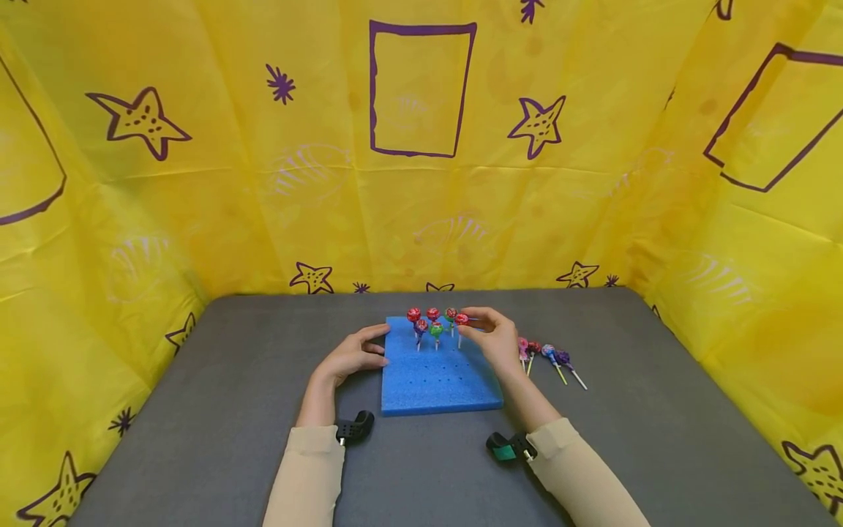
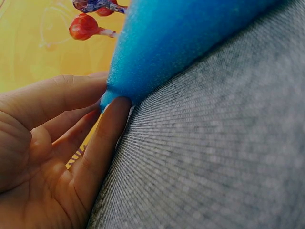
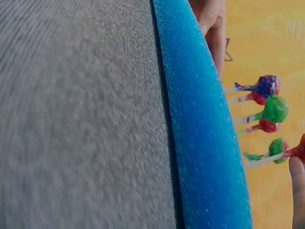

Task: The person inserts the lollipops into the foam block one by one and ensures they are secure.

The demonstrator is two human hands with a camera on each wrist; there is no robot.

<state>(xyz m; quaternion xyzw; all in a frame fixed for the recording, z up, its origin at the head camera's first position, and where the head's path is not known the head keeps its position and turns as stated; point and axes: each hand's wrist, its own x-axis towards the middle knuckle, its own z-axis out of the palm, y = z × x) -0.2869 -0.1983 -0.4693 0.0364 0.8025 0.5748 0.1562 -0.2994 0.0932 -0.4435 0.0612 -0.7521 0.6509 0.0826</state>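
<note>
A blue foam block (image 1: 437, 373) with rows of holes lies on the grey table (image 1: 217, 410). Several wrapped lollipops (image 1: 431, 322) stand in its far rows, red, green and purple. My right hand (image 1: 469, 322) pinches a red lollipop (image 1: 462, 319) at the right end of the far row, its stick down at the foam. In the right wrist view a fingertip (image 3: 298, 191) touches that red lollipop (image 3: 302, 145). My left hand (image 1: 377, 347) rests with straight fingers (image 2: 112, 119) against the left edge of the foam block (image 2: 181, 38).
Several loose lollipops (image 1: 546, 355) lie on the table just right of the foam, beside my right wrist. Yellow sheets printed with stars (image 1: 141, 121) wall in the table at the back and on both sides. Grey table surface runs in front of the foam.
</note>
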